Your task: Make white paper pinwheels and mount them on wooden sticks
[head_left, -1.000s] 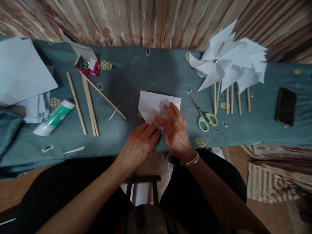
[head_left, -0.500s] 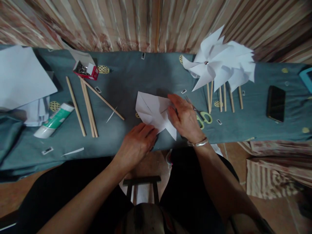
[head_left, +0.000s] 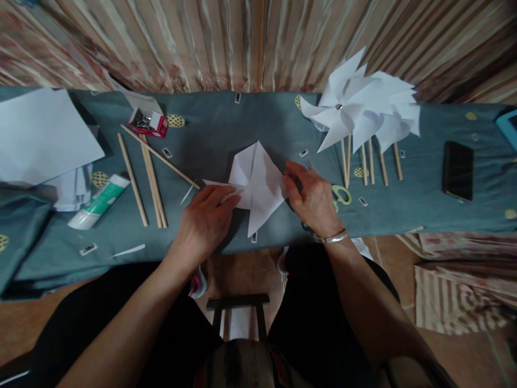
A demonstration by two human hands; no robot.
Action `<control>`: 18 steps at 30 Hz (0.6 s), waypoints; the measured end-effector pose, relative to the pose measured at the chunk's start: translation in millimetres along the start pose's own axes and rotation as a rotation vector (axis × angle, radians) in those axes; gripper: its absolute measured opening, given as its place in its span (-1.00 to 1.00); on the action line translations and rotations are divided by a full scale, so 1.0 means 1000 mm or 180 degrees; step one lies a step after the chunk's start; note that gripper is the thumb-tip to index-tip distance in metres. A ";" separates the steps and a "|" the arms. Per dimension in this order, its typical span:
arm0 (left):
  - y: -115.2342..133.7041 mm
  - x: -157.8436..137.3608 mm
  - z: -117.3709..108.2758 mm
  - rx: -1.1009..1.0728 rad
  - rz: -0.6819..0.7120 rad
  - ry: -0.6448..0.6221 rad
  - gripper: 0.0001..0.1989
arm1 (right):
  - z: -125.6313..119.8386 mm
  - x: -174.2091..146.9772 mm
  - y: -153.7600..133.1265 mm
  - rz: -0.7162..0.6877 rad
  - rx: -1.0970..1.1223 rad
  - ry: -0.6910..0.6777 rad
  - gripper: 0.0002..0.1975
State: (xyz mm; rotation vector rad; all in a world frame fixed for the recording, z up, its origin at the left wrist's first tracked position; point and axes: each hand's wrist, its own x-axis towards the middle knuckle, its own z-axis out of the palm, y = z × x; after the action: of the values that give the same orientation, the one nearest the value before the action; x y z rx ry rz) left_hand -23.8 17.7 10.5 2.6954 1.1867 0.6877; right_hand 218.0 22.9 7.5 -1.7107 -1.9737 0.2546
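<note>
So the folded paper [head_left: 264,186] is sitting in the middle of the table, right between the two hands. It's plain white, matte stuff with crisp creases, all sharp triangles: one point up top, one aimed down at the near edge, another poking out left past the fingers. The left hand [head_left: 208,215] has its thumb and fingers pinched together on that left flap. The right hand [head_left: 313,199] is curled at the paper's right edge, fingertips right up against it, but it's pretty dim there and I honestly can't tell if they're gripping it. There's a smooth, shiny bangle [head_left: 336,237] on that wrist.

Underneath is a soft, slightly rumpled blue-green cloth [head_left: 210,129] with yellow pineapples printed on it. Just beside the right hand are scissors [head_left: 342,195] with rounded lime-green handles, partly covered by it. Farther right, a clump of white paper pinwheels [head_left: 339,86] overlaps in curved, pointy blades on round wooden sticks. The front one has a shiny metal center.

Over on the left: bare, straight dowels [head_left: 133,180], a little red cardboard box [head_left: 155,125] flipped open on silvery metal bits, a green-and-white tube [head_left: 99,202], and big flat white sheets [head_left: 48,134].
</note>
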 end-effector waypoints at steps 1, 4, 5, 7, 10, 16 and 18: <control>-0.002 0.000 0.000 -0.0015 -0.0036 0.0002 -0.76 | -0.001 -0.001 0.000 0.0059 -0.0005 0.0032 -0.62; -0.006 0.000 -0.003 -0.0107 -0.0166 0.0020 -0.72 | -0.002 -0.006 0.001 0.0086 -0.0022 0.0211 -0.65; -0.008 0.000 -0.005 -0.0148 -0.0246 0.0043 -0.71 | -0.003 -0.007 0.002 0.0047 -0.0025 0.0270 -0.66; -0.014 0.000 -0.008 -0.0228 -0.0456 0.0069 -0.67 | -0.003 -0.008 0.003 -0.0076 -0.0019 0.0306 -0.64; -0.025 -0.002 -0.011 -0.0210 -0.0711 -0.0036 -0.60 | -0.002 -0.010 0.004 -0.0209 0.0043 0.0203 -0.62; -0.041 -0.012 -0.021 0.0353 -0.0939 -0.0471 -0.63 | -0.001 -0.016 0.006 -0.0208 0.0092 0.0160 -0.62; -0.047 -0.017 -0.029 0.0486 -0.0980 -0.0422 -0.70 | -0.001 -0.017 0.006 -0.0207 0.0064 0.0160 -0.62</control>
State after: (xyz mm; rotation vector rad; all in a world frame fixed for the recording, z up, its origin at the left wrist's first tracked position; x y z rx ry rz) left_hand -78.4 36.0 16.8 2.5391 1.6275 0.3831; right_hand 225.6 7.0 1.3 -1.6216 -1.9797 0.2057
